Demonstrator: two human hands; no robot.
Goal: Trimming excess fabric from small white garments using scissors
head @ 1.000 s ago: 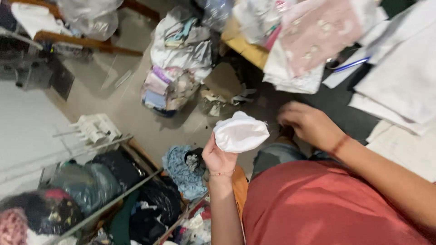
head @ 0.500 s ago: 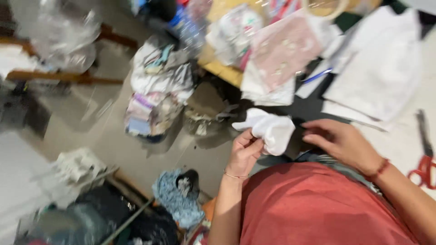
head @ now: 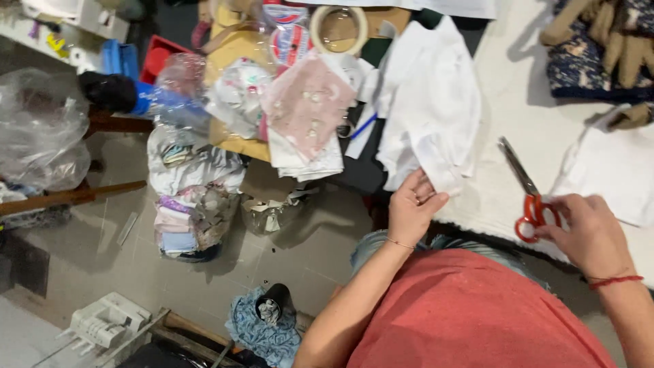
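Left hand [head: 411,211] pinches the white cloth [head: 429,116] at the desk [head: 504,88] edge; at three o'clock, right hand [head: 589,235] closes its grip on red-handled scissors [head: 528,194].

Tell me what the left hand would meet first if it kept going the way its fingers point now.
The left hand already pinches the lower edge of the white fabric. Pointing up the picture, it would likely just push further into that fabric; depth is unclear, but nothing else shows in that line.
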